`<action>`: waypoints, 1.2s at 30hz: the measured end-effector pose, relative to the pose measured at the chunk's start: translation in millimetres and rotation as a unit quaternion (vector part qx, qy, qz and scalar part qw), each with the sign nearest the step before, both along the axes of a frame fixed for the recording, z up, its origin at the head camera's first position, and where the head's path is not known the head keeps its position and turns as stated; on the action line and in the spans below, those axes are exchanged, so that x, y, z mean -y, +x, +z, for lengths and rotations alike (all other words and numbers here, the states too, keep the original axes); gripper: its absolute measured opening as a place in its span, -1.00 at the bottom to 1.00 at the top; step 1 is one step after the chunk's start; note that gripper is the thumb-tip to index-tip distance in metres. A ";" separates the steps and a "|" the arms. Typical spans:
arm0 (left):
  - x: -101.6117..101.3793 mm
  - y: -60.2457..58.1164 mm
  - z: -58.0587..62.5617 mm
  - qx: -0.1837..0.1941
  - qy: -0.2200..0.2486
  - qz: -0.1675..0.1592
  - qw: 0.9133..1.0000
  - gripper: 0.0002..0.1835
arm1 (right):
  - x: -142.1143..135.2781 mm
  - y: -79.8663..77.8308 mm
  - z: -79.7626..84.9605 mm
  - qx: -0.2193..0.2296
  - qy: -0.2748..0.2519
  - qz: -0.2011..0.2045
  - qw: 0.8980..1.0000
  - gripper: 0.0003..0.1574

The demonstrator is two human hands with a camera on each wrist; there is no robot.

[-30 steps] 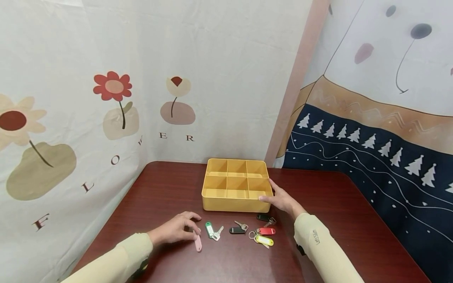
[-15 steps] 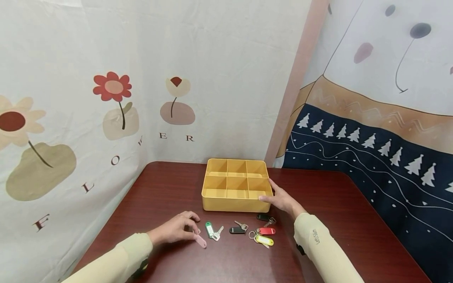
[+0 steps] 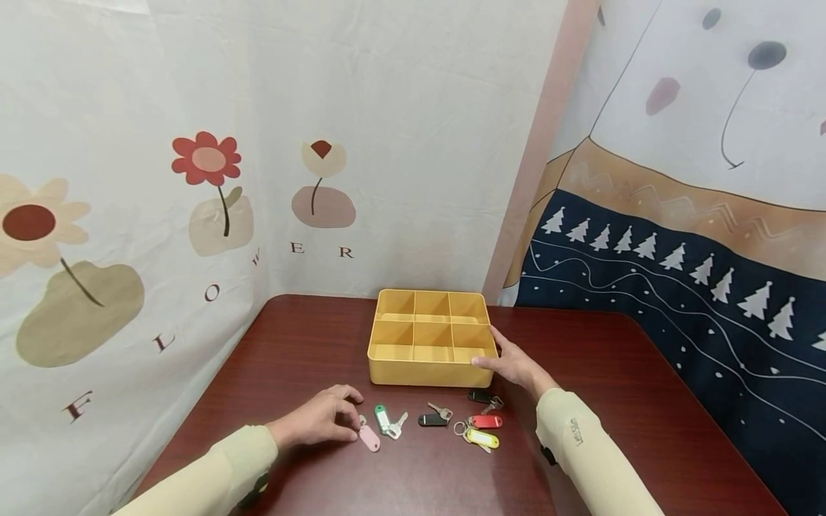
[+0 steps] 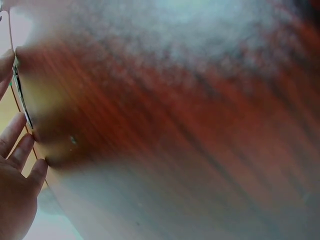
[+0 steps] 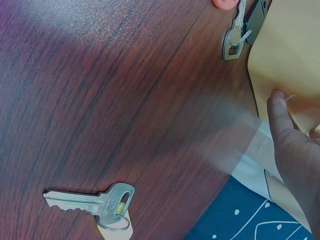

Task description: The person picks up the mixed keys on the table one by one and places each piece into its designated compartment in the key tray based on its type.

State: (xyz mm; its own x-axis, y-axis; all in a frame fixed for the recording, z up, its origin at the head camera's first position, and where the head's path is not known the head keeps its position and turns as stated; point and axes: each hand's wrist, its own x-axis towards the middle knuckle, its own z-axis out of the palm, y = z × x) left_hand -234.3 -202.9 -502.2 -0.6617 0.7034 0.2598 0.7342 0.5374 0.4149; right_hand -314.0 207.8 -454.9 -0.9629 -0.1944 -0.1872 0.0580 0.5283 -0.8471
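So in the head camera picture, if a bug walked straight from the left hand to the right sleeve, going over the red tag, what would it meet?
Left hand, pink tag, green tag, silver key, black tag, red tag, right sleeve.

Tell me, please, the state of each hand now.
Left hand: by the pink tag; grip cannot be told.
Right hand: holding the yellow box.

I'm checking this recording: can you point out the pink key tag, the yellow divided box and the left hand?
pink key tag (image 3: 370, 438), head view: middle of its flat body
yellow divided box (image 3: 426, 373), head view: front wall
left hand (image 3: 316, 418), head view: back of the hand
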 end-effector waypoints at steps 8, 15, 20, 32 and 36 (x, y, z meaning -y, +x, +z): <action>-3.0 1.9 -0.1 -0.027 -0.006 0.004 1.000 -0.95 | -0.4 0.6 -1.1 0.002 0.000 0.000 1.000 0.44; -3.6 1.3 -1.0 -0.023 -0.006 0.011 1.000 -0.86 | 1.2 1.2 -1.7 0.005 0.002 -0.004 1.000 0.45; -3.7 0.0 -1.6 -0.043 -0.017 0.008 0.999 -0.84 | 1.1 1.5 -0.8 0.002 0.003 -0.002 1.000 0.45; -5.6 -1.3 0.9 -0.038 -0.017 0.014 0.999 -0.93 | 0.2 0.2 -2.3 -0.004 0.010 -0.001 1.000 0.42; -5.8 -1.4 1.5 -0.021 -0.016 0.024 0.999 -0.86 | 0.3 -0.3 -2.1 -0.002 0.010 -0.004 1.000 0.41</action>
